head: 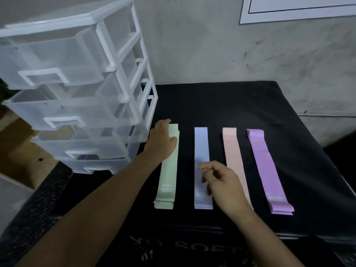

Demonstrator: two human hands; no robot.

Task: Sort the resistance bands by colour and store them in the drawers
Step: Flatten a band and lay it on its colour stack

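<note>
Lying on the counter [231, 105]: four stacks of resistance bands, side by side on its black cover, each running roughly from 6 to 12 o'clock before you.
Green bands [169, 170]: the stack furthest toward 9 o'clock, nearest the drawer unit; its layers fan slightly at the 6 o'clock end.
Blue bands [201, 147]: next toward 3 o'clock, lying apart from the green stack.
Peach bands [231, 149]: third in the row; your right wrist hides part of the 6 o'clock end.
Purple bands [264, 160]: furthest toward 3 o'clock, slanted so that the near end points to about 5 o'clock.
Left grip [162, 137]: grasping the 12 o'clock end of the green bands, your thumb laid across the top and your fingers curled past the far edge; the forearm reaches in from 7 o'clock.
Right grip [221, 182]: released, fingers loosely curled and holding nothing, above the near half of the blue bands; whether it touches them cannot be told.
Drawer unit [77, 83]: at 10 o'clock, translucent in a white frame; its drawers stand pulled part way out toward 7 o'clock, each with a white handle.
Whiteboard [298, 8]: on the grey wall at 1 o'clock.
</note>
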